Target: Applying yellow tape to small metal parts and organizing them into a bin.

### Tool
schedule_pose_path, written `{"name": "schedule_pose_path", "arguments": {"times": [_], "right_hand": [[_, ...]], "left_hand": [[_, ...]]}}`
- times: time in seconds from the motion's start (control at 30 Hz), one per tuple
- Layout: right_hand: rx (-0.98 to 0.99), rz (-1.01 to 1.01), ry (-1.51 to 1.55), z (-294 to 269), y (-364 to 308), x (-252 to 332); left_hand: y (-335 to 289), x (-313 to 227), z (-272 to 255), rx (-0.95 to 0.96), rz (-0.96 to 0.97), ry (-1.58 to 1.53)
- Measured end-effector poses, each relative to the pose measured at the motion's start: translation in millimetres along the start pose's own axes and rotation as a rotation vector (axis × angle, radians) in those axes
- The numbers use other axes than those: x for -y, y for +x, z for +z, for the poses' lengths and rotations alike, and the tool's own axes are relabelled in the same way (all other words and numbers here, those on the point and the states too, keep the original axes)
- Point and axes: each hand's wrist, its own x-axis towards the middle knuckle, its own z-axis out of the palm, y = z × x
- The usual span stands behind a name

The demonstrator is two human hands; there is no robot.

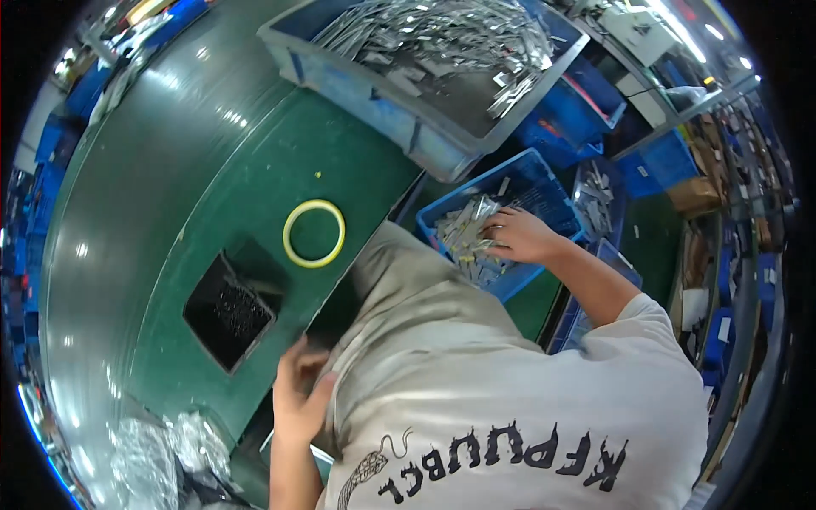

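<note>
At the right, my right hand (529, 238) reaches into a blue plastic basket (544, 189) beside my leg. Its fingers curl around some small flat metal pieces (463, 234) piled inside, with the fingertips partly hidden among them. My left hand (297, 398) is beside the green table's near edge, by my lap. The fingers are loosely bent, the thumb stands apart, and nothing shows in that hand. On the green tabletop (280, 144) lies a yellow ring that looks like a tape roll (289, 236). Nearer to me, a black bin (208, 293) holds many small dark pieces.
A large grey-blue crate (357, 93) full of silvery metal strips stands at the table's far end. Crumpled clear plastic (153, 459) lies at the lower left. More blue bins (574, 119) and a loaded shelf (722, 255) stand at the right.
</note>
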Motion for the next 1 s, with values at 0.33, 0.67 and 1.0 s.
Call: {"name": "schedule_pose_path", "arguments": {"times": [0.33, 0.67, 1.0], "right_hand": [[-0.846, 0.091, -0.152, -193, 58, 21], [0.785, 0.316, -0.437, -175, 202, -14], [0.912, 0.169, -0.041, -157, 217, -17]], "left_hand": [[8, -11, 6, 0.125, -0.006, 0.599], [-3, -15, -4, 0.117, -0.133, 0.802], [-1, 25, -30, 0.223, -0.131, 0.857]]}}
